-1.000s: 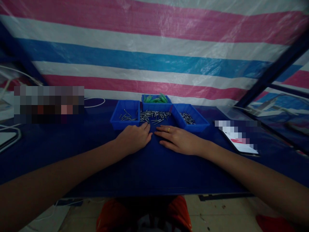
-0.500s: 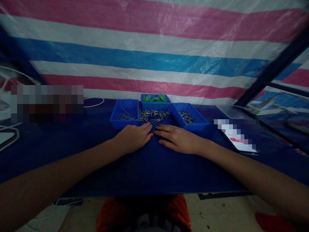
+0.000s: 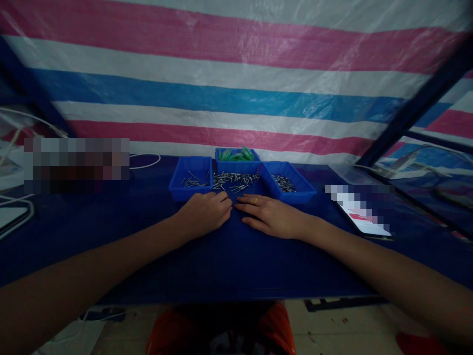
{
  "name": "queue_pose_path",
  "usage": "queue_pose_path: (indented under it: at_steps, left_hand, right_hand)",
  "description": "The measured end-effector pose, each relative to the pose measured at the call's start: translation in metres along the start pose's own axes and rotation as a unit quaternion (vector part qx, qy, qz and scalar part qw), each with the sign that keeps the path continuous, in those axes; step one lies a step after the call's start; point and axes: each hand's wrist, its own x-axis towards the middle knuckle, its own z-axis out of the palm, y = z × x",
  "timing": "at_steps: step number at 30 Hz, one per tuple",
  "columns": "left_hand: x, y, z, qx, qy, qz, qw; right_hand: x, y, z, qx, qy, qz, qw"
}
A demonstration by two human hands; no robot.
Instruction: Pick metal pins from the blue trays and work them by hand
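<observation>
My left hand (image 3: 207,211) rests on the blue table in front of the left blue bin (image 3: 176,185), its fingers curled inward. Whatever may be in those fingers is hidden. My right hand (image 3: 271,214) lies flat with a ring on one finger, its fingers stretched out toward the left hand and apart from it. Just beyond both hands is a loose pile of thin metal nail-like pieces (image 3: 236,180). More such pieces lie in the left bin and in the right blue bin (image 3: 301,185). The back blue bin (image 3: 238,165) holds green pieces (image 3: 236,154).
To the right lies a phone (image 3: 364,217) with a lit, partly blurred screen. A white cable (image 3: 148,162) loops at the back left, beside a pixelated area. A striped plastic sheet (image 3: 229,98) hangs behind the table (image 3: 236,266). Metal frame posts stand at both sides.
The fingers of my left hand, stretched toward the metal pieces before, are now curled in and drawn back slightly. My right hand stays flat. The view has tilted slightly.
</observation>
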Motion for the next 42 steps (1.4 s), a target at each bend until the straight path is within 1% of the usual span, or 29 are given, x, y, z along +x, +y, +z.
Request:
queue_pose_path:
  at_steps: [3, 6, 9, 13, 18, 22, 26, 30, 35, 42]
  left_hand:
    - [0.001, -0.001, 0.002, -0.028, 0.005, 0.014, 1.0]
    - [0.002, -0.005, 0.007, -0.091, 0.018, 0.025, 0.995]
    - [0.005, -0.009, 0.011, -0.147, 0.024, 0.036, 0.988]
    - [0.007, -0.01, 0.012, -0.184, -0.002, 0.031, 0.982]
    - [0.01, -0.007, 0.009, -0.2, -0.016, 0.009, 0.98]
    - [0.016, -0.007, 0.006, -0.21, -0.026, -0.015, 0.977]
    - [0.02, -0.005, 0.006, -0.186, -0.034, -0.026, 0.982]
    - [0.019, -0.001, 0.008, -0.159, -0.033, -0.019, 0.986]
    - [0.014, -0.003, 0.003, -0.152, -0.036, 0.001, 0.988]
    - [0.012, -0.009, -0.002, -0.139, -0.035, 0.005, 0.99]
  right_hand:
    - [0.001, 0.0, 0.003, 0.002, 0.017, 0.007, 1.0]
    - [0.003, -0.001, 0.006, 0.025, 0.05, 0.041, 0.998]
    - [0.005, -0.001, 0.009, 0.038, 0.068, 0.064, 0.995]
    - [0.008, 0.001, 0.01, 0.009, 0.066, 0.045, 0.997]
    - [0.016, 0.006, 0.004, -0.054, 0.026, 0.051, 0.997]
    - [0.023, 0.004, -0.001, -0.061, -0.004, 0.051, 0.997]
    - [0.024, 0.001, 0.0, -0.046, -0.001, 0.073, 0.996]
    - [0.016, 0.006, 0.002, 0.001, 0.004, 0.088, 0.996]
    - [0.011, 0.011, -0.003, 0.056, -0.001, 0.098, 0.994]
    - [0.012, 0.009, -0.009, 0.093, -0.011, 0.078, 0.993]
